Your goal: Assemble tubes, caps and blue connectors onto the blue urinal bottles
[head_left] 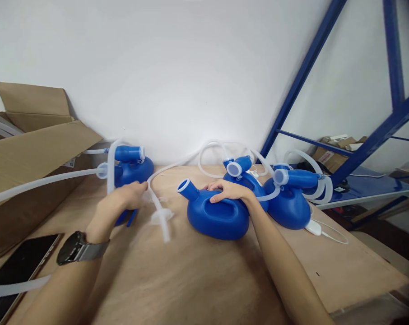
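A blue plastic bottle [214,217] with an open spout pointing left lies on the wooden table [204,275]. My right hand [227,191] rests on top of it, fingers curled over its handle. My left hand [123,199], with a watch on its wrist, is closed on a translucent white tube [159,211] that hangs blurred in front of another blue bottle [132,169] at the back left. That bottle has a tube fitted at its capped spout.
Two more blue bottles [290,198] with coiled white tubes stand at the back right. An open cardboard box [28,167] lies at the left with a long tube across it. A dark phone [20,264] lies at the front left. Blue shelving [370,140] stands right.
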`<state>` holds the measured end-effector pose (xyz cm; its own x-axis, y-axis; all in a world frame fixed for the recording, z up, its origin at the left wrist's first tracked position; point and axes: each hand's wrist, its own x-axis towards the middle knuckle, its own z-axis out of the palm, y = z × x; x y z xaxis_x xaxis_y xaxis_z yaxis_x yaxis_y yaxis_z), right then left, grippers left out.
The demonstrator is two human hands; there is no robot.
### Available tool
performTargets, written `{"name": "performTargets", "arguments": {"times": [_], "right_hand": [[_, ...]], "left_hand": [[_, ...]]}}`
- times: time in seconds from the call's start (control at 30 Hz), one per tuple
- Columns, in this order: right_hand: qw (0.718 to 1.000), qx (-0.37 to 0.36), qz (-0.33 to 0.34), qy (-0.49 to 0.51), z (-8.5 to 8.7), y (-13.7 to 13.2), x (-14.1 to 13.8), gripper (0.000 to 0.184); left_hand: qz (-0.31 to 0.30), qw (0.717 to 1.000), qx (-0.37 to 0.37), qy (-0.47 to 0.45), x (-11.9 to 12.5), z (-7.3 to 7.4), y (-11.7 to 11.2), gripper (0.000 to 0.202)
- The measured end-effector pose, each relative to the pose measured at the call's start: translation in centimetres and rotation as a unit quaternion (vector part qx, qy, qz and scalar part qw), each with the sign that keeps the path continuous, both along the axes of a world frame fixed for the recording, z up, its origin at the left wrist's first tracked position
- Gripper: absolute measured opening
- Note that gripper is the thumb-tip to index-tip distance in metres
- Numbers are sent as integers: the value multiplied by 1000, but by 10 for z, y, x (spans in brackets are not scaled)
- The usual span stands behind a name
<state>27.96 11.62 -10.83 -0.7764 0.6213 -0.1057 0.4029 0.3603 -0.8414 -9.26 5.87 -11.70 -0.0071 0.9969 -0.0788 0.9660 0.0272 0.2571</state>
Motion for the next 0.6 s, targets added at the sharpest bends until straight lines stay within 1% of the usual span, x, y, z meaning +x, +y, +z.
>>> {"name": "performTargets", "arguments": {"times": [0.07, 0.1, 0.17, 0.23, 0.37, 0.43, 0.53, 0.6], "right_hand": [[1000, -11, 3, 7, 0, 0, 0, 39], [1000, -15, 6, 11, 0, 0, 0, 39], [1000, -15, 8, 12, 0, 0, 0, 39], [1000, -4, 2, 1, 0, 0, -1, 41], [1000, 2, -4, -4, -1, 1, 0, 41], [1000, 4, -3, 2, -2, 1, 0, 41], [1000, 2, -2, 8, -2, 0, 0, 42], [1000, 2, -4, 8, -1, -1, -1, 44]], "left_hand": [[39, 998, -15, 38, -14, 11, -1, 54], [57, 997, -21, 52, -20, 14, -1, 56], [83, 993, -37, 73, -28, 14, -1, 54], [94, 990, -54, 87, -31, 8, 1, 47], [77, 990, -76, 91, -35, -6, 5, 38], [60, 992, -74, 85, -35, -11, 7, 38], [49, 995, -43, 80, -33, -13, 10, 50], [52, 995, -12, 86, -31, -10, 8, 52]]}}
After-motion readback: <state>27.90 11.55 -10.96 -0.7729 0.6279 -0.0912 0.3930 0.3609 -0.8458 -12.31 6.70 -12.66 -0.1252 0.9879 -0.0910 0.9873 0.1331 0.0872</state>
